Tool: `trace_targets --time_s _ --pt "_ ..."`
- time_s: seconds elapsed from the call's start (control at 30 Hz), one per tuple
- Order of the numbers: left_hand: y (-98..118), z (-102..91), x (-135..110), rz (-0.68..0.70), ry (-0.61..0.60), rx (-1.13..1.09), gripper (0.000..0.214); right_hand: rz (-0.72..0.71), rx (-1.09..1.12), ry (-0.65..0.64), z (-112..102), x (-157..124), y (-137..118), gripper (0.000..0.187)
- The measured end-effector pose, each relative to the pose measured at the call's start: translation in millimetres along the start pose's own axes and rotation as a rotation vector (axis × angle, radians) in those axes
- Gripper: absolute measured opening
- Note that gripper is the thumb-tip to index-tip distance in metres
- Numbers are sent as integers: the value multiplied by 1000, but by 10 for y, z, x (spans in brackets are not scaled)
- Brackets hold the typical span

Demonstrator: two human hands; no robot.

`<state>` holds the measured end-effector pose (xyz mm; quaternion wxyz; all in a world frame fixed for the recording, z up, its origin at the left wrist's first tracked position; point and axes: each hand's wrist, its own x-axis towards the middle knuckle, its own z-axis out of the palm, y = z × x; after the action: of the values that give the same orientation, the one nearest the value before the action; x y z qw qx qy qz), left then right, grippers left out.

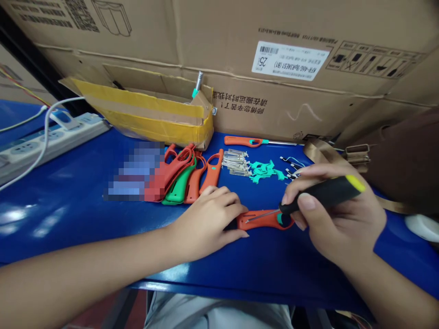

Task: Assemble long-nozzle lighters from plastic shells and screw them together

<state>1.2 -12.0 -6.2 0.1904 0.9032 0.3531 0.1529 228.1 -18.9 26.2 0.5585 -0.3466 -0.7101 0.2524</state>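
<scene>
My left hand [212,214] is closed over one end of an orange lighter body [264,220] lying on the blue table [68,201], pinning it down. My right hand [338,214] grips a screwdriver [322,194] with a black handle and yellow cap. Its thin metal tip rests on the orange lighter body close to my left fingers. Behind my left hand lie several orange and green lighter shells [185,176] in a fanned row.
Small metal parts [236,162], teal plastic pieces [264,170] and thin wires [291,167] lie behind the hands. A finished orange lighter [254,142] rests by the cardboard boxes [274,68]. A taped open box [147,114], a white power strip [51,137] and a brown bag [404,160] stand around.
</scene>
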Motion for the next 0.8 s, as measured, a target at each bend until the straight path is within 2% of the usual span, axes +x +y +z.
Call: trace_targets --time_s 0.2,0.6,0.8 --pt "-35 15 16 6 7 -23 35 -89 -44 -111 5 -5 9 38" --pt "-40 10 26 2 7 -45 31 -146 -107 -166 10 24 -36 46" --pt "-55 14 34 9 5 -37 32 -227 -70 -166 22 20 12 70"
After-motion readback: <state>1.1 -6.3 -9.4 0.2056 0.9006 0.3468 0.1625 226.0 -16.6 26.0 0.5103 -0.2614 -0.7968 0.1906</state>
